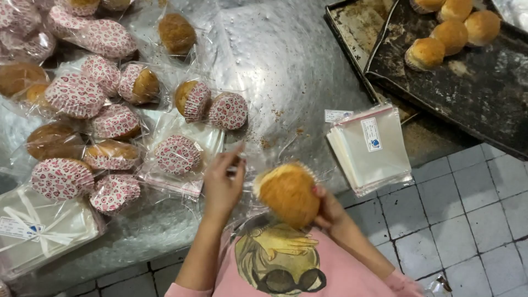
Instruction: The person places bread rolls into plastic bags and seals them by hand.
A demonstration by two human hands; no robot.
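Now right hand (329, 212) closed round a muffin (289, 193) — left hand (223, 184) pinching clear wrap (242, 159).

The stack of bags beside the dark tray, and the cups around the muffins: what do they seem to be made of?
Stack of bags: probably thin clear plastic film, glossy; the surface shows through and the edges catch light. Muffin cups: apparently pleated paper, matte, printed with pink hearts; fine folds show. Dark tray: likely metal, dull and stained with baked residue.
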